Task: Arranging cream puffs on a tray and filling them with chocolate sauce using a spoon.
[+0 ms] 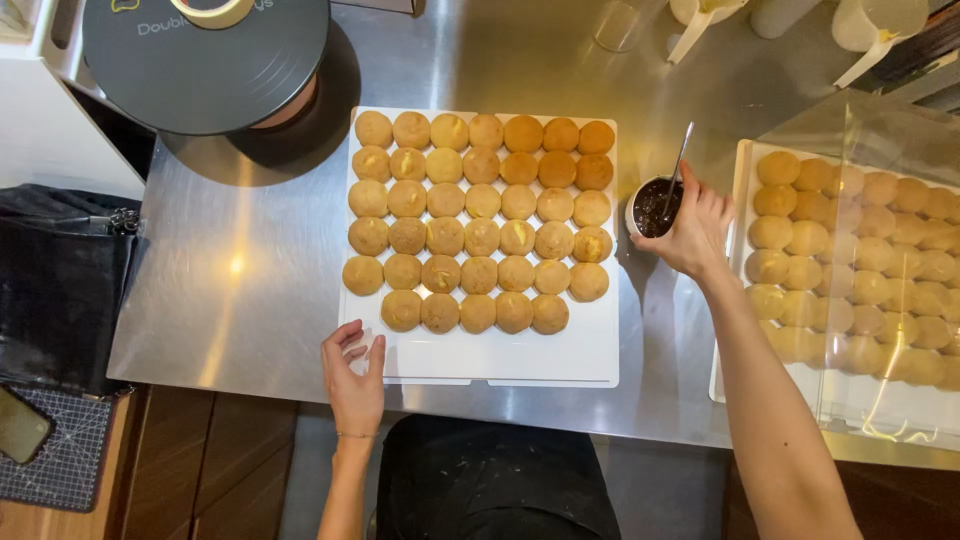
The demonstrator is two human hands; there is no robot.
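Note:
A white square tray (560, 355) lies on the steel counter, with several rows of round golden buns (480, 220) on it. My left hand (354, 375) rests at the tray's near left corner, fingers curled against its edge. My right hand (692, 228) grips a small white cup of dark filling (650, 208) just right of the tray. A metal spoon (680, 160) stands in the cup, its handle leaning up and away.
A second tray of buns (850, 270) sits at the right under a clear cover. A round grey machine lid (205, 60) stands at the back left. White cups (700, 12) line the back edge. A black bag (60, 280) lies at the left.

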